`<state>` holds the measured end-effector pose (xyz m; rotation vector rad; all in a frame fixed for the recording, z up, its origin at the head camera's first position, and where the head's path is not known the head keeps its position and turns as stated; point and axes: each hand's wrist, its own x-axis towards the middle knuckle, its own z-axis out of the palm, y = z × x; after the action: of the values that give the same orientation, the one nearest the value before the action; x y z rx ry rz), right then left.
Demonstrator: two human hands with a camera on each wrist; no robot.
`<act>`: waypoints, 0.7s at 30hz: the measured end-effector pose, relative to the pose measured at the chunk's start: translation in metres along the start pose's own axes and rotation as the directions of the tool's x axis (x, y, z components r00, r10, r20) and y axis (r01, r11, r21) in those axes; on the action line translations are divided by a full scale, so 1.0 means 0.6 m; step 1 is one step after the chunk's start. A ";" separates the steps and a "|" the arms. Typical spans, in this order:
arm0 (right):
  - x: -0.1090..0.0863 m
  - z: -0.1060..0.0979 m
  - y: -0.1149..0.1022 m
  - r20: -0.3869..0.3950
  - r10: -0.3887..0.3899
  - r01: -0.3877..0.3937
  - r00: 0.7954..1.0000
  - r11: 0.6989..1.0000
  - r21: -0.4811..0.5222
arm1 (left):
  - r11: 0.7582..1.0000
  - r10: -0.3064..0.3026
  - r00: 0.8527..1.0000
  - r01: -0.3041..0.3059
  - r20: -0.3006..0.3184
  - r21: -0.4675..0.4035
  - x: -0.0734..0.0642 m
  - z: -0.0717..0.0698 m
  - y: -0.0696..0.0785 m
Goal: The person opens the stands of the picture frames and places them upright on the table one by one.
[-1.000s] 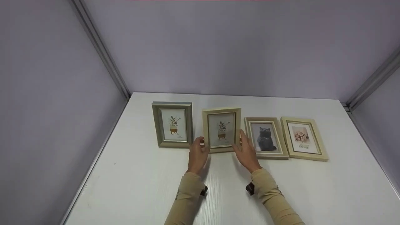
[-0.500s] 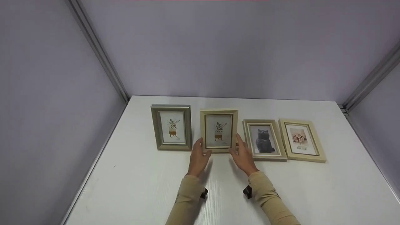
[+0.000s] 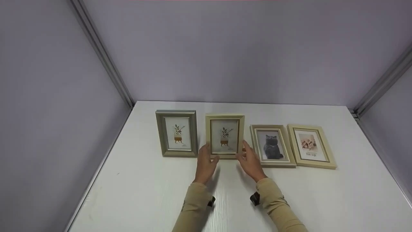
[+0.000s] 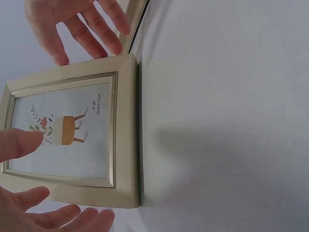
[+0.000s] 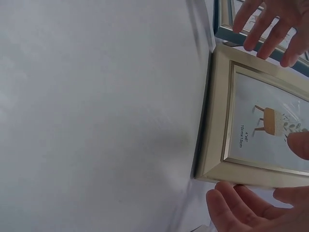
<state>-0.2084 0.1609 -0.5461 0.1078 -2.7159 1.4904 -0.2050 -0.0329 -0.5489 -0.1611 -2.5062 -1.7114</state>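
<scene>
A pale gold photo frame (image 3: 208, 132) with a potted-plant picture stands upright, leaning slightly back, in the middle of the head view. Along its lower left edge lies my left hand (image 3: 205, 164), its thumb in front of the frame. At the lower right edge, my right hand (image 3: 250, 163) mirrors it. In the left wrist view, the frame (image 4: 126, 145) sits between both hands, and the fingers of the right hand (image 4: 91, 29) are nearly straight along its side. The fingers of the right hand (image 5: 241, 208) lie loosely beside the frame (image 5: 217, 111) in the right wrist view.
To the left stands a grey-green photo frame (image 3: 162, 135) with a like picture. On the right are a beige frame (image 3: 278, 163) with a grey cat and a cream frame (image 3: 328, 145) with flowers. All are on a white table (image 3: 145, 193) before a grey back wall (image 3: 225, 51).
The middle frame, earlier slightly turned and tilted, now stands straighter and a little further left. Both hands stay at its sides. The camera view has shifted slightly.
</scene>
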 end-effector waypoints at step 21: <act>0.019 -0.062 0.010 -0.064 -0.080 0.083 0.995 0.995 0.049 | 0.993 0.062 0.997 -0.056 -0.048 0.106 0.002 0.007 0.011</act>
<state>-0.2200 0.1949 -0.5305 0.1692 -2.5925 1.5151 -0.2055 -0.0266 -0.5442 -0.1788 -2.5204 -1.5388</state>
